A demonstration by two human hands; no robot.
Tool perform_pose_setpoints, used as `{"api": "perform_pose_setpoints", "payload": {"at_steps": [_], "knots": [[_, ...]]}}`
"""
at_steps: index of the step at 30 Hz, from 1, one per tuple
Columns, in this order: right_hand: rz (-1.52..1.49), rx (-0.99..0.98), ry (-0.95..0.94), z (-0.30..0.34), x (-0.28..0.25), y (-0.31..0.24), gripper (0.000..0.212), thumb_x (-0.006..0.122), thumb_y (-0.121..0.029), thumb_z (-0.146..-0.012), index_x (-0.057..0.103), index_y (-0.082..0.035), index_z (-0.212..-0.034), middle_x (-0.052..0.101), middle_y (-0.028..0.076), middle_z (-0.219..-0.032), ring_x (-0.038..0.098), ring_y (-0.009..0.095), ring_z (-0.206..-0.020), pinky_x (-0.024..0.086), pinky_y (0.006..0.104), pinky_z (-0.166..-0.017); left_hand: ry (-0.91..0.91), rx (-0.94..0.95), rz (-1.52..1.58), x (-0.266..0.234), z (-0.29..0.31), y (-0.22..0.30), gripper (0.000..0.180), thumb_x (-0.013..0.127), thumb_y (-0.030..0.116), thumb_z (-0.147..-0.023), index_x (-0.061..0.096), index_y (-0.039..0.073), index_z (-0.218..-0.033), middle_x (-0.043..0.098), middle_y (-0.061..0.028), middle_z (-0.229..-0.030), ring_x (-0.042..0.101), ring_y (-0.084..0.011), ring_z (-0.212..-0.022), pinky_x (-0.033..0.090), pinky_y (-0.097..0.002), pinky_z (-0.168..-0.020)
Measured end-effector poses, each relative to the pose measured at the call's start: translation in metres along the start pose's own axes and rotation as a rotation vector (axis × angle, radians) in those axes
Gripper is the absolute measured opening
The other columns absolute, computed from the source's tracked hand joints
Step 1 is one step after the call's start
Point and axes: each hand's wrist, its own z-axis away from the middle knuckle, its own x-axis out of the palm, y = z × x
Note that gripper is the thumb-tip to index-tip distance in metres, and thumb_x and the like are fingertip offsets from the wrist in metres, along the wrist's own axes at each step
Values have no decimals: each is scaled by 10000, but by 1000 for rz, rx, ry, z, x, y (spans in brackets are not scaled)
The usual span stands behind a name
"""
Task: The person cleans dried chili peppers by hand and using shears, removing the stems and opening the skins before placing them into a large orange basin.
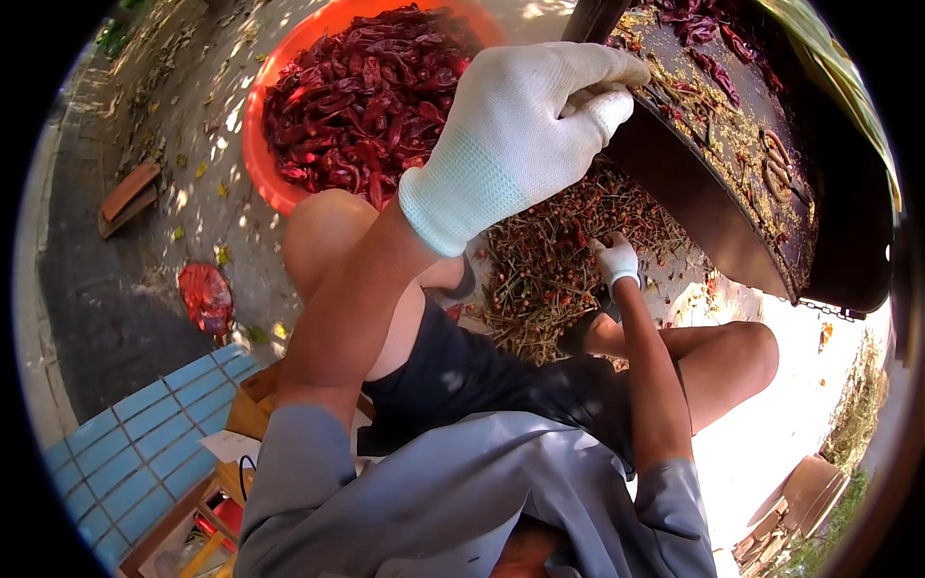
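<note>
My left hand (535, 130), in a white knit glove with a pale green cuff, is raised in front of the near edge of a dark metal trough (708, 183). Its fingers are curled together, and whatever they might hold is hidden. Lower and farther away, my right hand (617, 258), gloved the same way, hangs over a pile of chilli stems (540, 279) on the ground between my legs. Its fingers look closed; anything in them is too small to make out. Dried red chillies (371, 106) fill an orange basin (258, 144) beyond my left knee.
Yellow seeds (742, 183) and a few dark red chillies (713, 77) lie in the trough. A red bundle (205, 299) and a brick (130, 193) are on the ground at left. Blue tiles (154, 424) and a cardboard box (252, 400) are at lower left.
</note>
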Motion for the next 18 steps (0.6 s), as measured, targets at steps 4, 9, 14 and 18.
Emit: {"api": "perform_pose_setpoints", "payload": {"at_steps": [4, 9, 14, 18], "knots": [[247, -57, 22, -19, 26, 4, 393, 691, -392, -864, 670, -104, -1130, 711, 173, -1053, 662, 379, -1009, 516, 450, -871, 105, 46, 0, 0, 1, -6, 161, 699, 92, -858, 734, 45, -1008, 721, -143, -894, 723, -243, -760, 562, -303, -674], [399, -77, -20, -25, 40, -17, 348, 686, -363, -873, 691, -139, -1139, 721, 140, -1056, 671, 354, -1004, 529, 456, -851, 115, 138, -87, 3, 0, -18, 137, 674, 100, -833, 734, 67, -952, 699, -145, -847, 684, -324, -749, 551, -371, -659], [375, -53, 23, -23, 34, -20, 284, 670, -304, -878, 704, -129, -1098, 722, 141, -1010, 684, 343, -958, 534, 449, -820, 131, 117, -68, 7, -3, -16, 110, 666, 105, -831, 731, 77, -916, 691, -121, -791, 679, -324, -740, 546, -396, -648], [207, 0, 64, -22, 25, 0, 293, 665, -274, -867, 707, -171, -1138, 730, 128, -984, 691, 331, -947, 539, 423, -821, 108, 95, -73, 6, -5, -9, 102, 665, 122, -831, 734, 90, -900, 681, -112, -759, 673, -325, -730, 538, -413, -636]]}}
